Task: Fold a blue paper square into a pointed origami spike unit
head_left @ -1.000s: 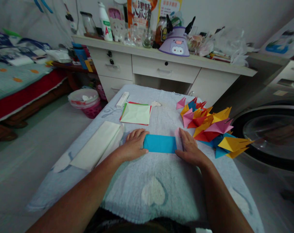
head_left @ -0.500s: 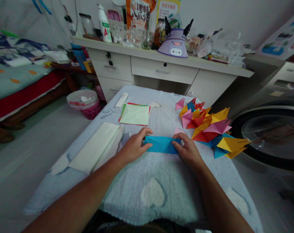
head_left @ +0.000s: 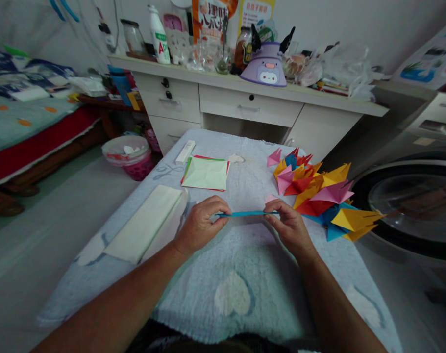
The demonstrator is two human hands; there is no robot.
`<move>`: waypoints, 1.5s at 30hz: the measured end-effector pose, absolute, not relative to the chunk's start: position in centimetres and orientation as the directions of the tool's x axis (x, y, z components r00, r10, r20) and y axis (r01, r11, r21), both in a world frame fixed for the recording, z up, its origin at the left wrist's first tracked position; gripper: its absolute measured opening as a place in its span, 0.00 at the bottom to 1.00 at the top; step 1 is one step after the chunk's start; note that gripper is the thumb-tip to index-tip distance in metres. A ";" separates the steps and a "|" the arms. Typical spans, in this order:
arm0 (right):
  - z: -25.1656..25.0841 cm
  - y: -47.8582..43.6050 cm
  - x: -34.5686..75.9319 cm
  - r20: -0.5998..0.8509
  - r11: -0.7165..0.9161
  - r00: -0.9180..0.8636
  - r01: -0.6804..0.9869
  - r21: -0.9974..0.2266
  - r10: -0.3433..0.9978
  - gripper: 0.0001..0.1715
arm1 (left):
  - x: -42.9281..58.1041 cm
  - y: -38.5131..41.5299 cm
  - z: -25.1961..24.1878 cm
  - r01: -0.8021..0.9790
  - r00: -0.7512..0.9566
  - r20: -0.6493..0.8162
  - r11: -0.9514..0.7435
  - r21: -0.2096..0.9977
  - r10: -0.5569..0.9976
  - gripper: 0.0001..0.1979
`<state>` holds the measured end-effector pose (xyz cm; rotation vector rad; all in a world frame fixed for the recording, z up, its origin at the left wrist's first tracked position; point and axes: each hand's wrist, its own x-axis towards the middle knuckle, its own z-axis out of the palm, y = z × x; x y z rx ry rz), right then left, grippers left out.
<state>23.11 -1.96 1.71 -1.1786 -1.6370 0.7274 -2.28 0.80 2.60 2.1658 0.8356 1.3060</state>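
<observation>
The folded blue paper strip (head_left: 245, 214) hangs edge-on just above the pale blue towel-covered table (head_left: 241, 264), pinched at its ends by the left hand (head_left: 201, 226) and right hand (head_left: 287, 226). It looks light, thin and easily creased, so the ends are probably the best hold. Folded coloured paper shapes (head_left: 318, 193) lie just beside the right hand.

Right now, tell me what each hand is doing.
Left hand: closed, pinching the left end of the blue paper.
Right hand: closed, pinching its right end.
</observation>
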 end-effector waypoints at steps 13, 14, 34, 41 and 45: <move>0.7 -1.6 22.2 0.235 0.206 0.176 0.166 -0.964 0.956 0.25 | -2.1 0.2 2.7 0.376 0.423 0.765 -0.862 0.340 0.486 0.11; 0.7 -1.7 22.1 0.180 0.164 0.162 0.107 -0.981 0.970 0.23 | -2.1 0.2 2.7 0.387 0.422 0.771 -0.864 0.323 0.477 0.11; 0.8 -2.3 20.4 -0.091 -0.089 0.004 -0.175 -0.981 0.996 0.19 | -1.5 -0.3 2.1 0.385 0.612 0.542 -0.816 0.432 0.576 0.11; 0.6 -2.1 20.5 -0.047 -0.042 0.038 -0.125 -0.991 0.998 0.19 | -1.1 -0.4 2.1 0.318 0.658 0.352 -0.670 0.671 0.665 0.43; 0.6 -2.2 20.3 -0.019 -0.018 0.001 -0.094 -0.995 1.000 0.19 | -0.5 -0.6 1.9 0.259 0.608 0.329 -0.571 0.779 0.723 0.44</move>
